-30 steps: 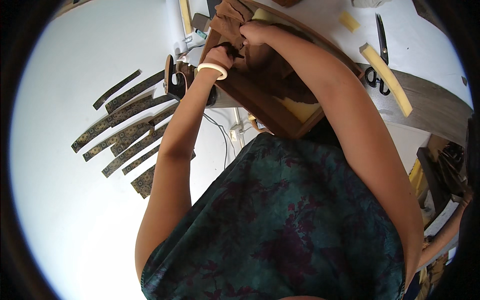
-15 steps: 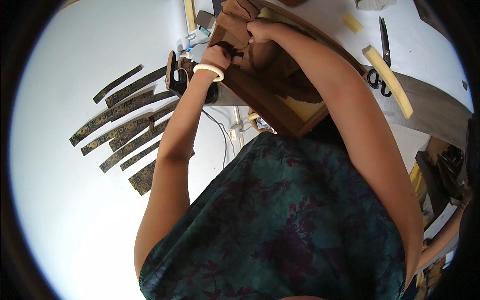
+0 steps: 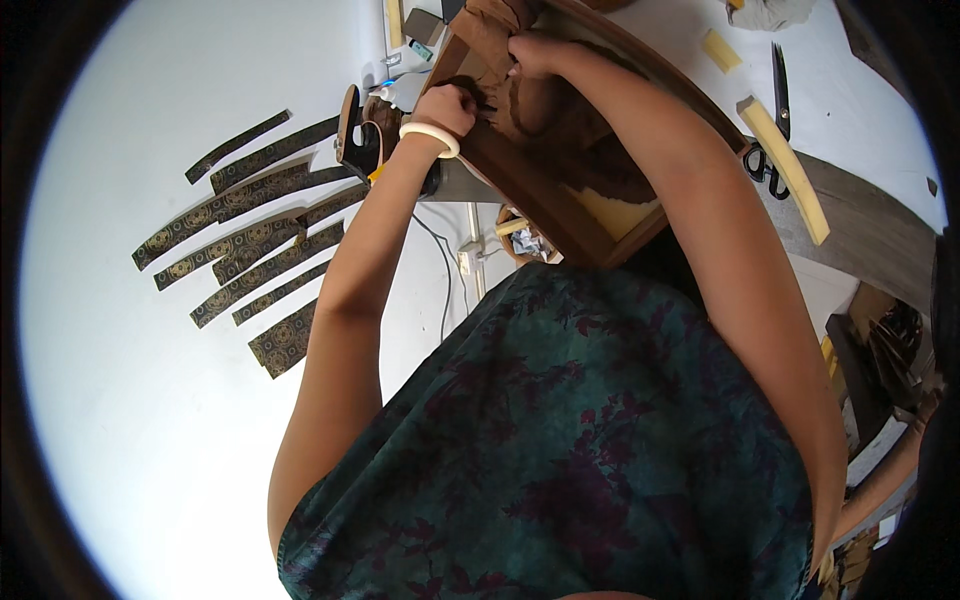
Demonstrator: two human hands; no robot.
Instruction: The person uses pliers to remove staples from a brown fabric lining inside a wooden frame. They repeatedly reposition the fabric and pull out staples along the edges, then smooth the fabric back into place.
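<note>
An open brown box (image 3: 540,215) stands at the upper middle, with soft brown suede-like material (image 3: 545,100) crumpled inside it. My right hand (image 3: 537,55) reaches in from the right, its fingers closed on a bunched part of that material. At the box's left wall is my left hand (image 3: 447,108), wearing a cream bangle (image 3: 430,137); its fingers curl down onto the material's edge, and the fingertips are partly hidden. Pale yellow patches (image 3: 610,212) show on the box's floor where the material does not cover it.
Black scissors (image 3: 780,95) and a yellow foam strip (image 3: 785,170) lie right of the box. Several patterned dark strips (image 3: 230,205) lie on the left. A black tape-dispenser-like tool (image 3: 358,140) and a white bottle (image 3: 400,92) stand near my left hand. Another person's arm (image 3: 885,480) shows at lower right.
The box and both hands sit slightly farther right in view. My left hand has shifted a little along the box's left wall; my right hand keeps its hold on the material.
</note>
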